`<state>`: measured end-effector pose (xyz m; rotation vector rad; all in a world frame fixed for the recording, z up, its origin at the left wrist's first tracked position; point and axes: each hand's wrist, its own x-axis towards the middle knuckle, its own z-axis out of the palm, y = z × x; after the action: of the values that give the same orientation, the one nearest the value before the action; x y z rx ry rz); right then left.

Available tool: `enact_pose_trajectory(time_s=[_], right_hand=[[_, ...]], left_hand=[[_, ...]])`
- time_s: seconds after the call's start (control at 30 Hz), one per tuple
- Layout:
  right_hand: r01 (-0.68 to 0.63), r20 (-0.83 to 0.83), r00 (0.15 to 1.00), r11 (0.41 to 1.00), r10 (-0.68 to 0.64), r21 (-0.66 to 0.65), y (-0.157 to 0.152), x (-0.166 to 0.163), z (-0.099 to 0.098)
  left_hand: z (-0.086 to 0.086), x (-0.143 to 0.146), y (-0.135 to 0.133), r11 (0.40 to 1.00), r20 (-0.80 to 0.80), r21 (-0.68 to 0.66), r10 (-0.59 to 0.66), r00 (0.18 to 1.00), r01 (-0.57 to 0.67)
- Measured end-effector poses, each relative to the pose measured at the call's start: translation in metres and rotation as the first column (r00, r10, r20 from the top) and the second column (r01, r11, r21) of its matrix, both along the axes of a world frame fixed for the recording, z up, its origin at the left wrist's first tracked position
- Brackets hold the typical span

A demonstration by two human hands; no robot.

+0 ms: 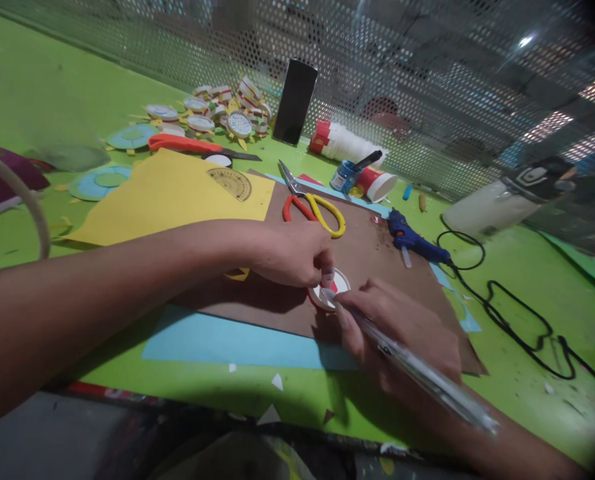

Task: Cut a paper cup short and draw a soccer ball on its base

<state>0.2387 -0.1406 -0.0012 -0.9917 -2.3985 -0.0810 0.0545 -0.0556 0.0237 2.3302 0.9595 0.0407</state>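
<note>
A small round white-and-red disc with a raised rim (345, 279), like a cut paper-cup base, lies on the brown board (362, 257). My left hand (297, 252) reaches over from the left, its fingers curled and fingertips pressed down inside the disc. In my right hand (407, 327) is a slim pen-like tool with a clear, silvery barrel (427, 377); its front end meets the disc beside my left fingertips. The exact tip is blurred. Just beyond my left hand rest scissors (311, 208) with red and yellow handles.
Yellow paper (177, 200) with a printed protractor lies left, near a red-handled cutter (192, 144). Behind are several turtle-like paper pieces (202, 123), a phone (295, 100), paper cups (347, 142) and a paint jar (344, 177). A blue glue gun (412, 240) trails its black cord rightward.
</note>
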Motion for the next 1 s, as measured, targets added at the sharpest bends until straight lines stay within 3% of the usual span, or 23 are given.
enact_pose_trajectory(time_s=[0.23,0.43,0.63,1.0], right_hand=[[-0.014,-0.054,0.998,0.999,0.017,0.045,-0.001,-0.002,0.002],[-0.007,0.025,1.000,0.996,0.009,-0.094,0.000,-0.004,0.008],[0.040,-0.017,0.999,0.996,-0.041,-0.079,0.002,-0.004,0.002],[-0.011,-0.060,0.998,0.998,0.007,-0.062,-0.001,-0.002,0.003]], left_hand=[[-0.002,0.000,0.001,1.000,0.002,-0.005,0.014,1.000,-0.014],[-0.002,0.000,0.000,1.000,0.014,0.002,0.011,1.000,-0.011],[-0.002,0.000,-0.001,1.000,0.021,0.007,-0.008,1.000,0.008],[-0.002,0.000,0.001,1.000,0.019,0.010,-0.008,1.000,0.008]])
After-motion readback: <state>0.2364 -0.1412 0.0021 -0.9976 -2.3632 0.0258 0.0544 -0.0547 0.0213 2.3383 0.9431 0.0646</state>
